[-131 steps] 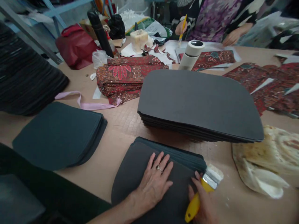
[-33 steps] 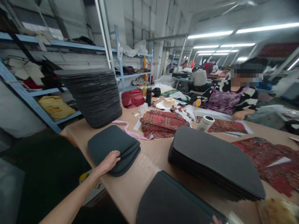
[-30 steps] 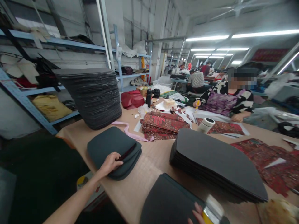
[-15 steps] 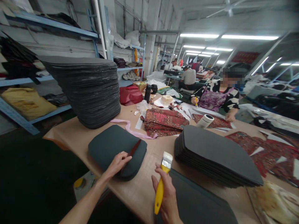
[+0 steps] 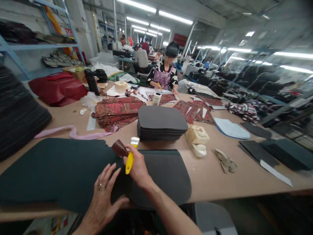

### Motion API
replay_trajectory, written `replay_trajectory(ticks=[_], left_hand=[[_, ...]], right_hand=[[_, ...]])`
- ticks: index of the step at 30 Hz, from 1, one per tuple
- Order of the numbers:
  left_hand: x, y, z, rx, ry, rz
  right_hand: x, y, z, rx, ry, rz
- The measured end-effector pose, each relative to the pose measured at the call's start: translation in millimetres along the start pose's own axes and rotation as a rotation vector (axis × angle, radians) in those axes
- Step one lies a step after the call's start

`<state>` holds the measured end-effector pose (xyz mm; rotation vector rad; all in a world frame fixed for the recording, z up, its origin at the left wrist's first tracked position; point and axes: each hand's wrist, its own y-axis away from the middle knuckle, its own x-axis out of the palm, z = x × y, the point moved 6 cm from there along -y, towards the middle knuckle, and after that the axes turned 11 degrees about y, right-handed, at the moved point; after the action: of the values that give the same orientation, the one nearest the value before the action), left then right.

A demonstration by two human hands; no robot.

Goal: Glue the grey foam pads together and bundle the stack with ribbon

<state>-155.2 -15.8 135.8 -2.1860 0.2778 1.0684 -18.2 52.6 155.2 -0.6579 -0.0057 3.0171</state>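
My right hand [image 5: 138, 164] is closed round a yellow-handled brush [image 5: 130, 160], its white bristles pointing up. A dark red-brown strip [image 5: 119, 148] touches the fingers of that same hand. To its left my left hand [image 5: 105, 192] has its fingers spread, holding nothing, at the near edge of dark green panels [image 5: 53, 169]. A dark grey panel [image 5: 161, 176] lies flat on the table beneath and right of my right hand. Behind it stands a stack of grey panels [image 5: 162, 122].
Patterned red cloth pieces [image 5: 117, 111], a pink strip [image 5: 75, 132] and a white bottle [image 5: 156, 98] lie or stand farther back. A tall dark stack [image 5: 19, 111] rises at left. Right are a stained block [image 5: 198, 135] and crumpled cloth [image 5: 226, 161]. Across the table sits a person [image 5: 162, 76] holding a brush.
The view has swung right. My left hand has let go of the red-brown strip and opened; the strip is now at my right hand, which still holds the brush.
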Motion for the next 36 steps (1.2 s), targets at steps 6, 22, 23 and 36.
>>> replay_trajectory(ticks=[6, 22, 23, 36], left_hand=[[93.2, 0, -47, 0.038, 0.019, 0.232], [193.5, -11, -98, -0.014, -0.165, 0.417], [188.6, -16, -97, -0.022, -0.178, 0.372], [168.0, -263, -63, -0.057, -0.108, 0.137]], right_hand=[[-128, 43, -98, 0.129, 0.180, -0.090], [-256, 94, -217, 0.104, 0.681, -0.403], [-272, 89, -206, 0.097, 0.695, -0.435], [-266, -124, 0, -0.144, -0.256, -0.157]])
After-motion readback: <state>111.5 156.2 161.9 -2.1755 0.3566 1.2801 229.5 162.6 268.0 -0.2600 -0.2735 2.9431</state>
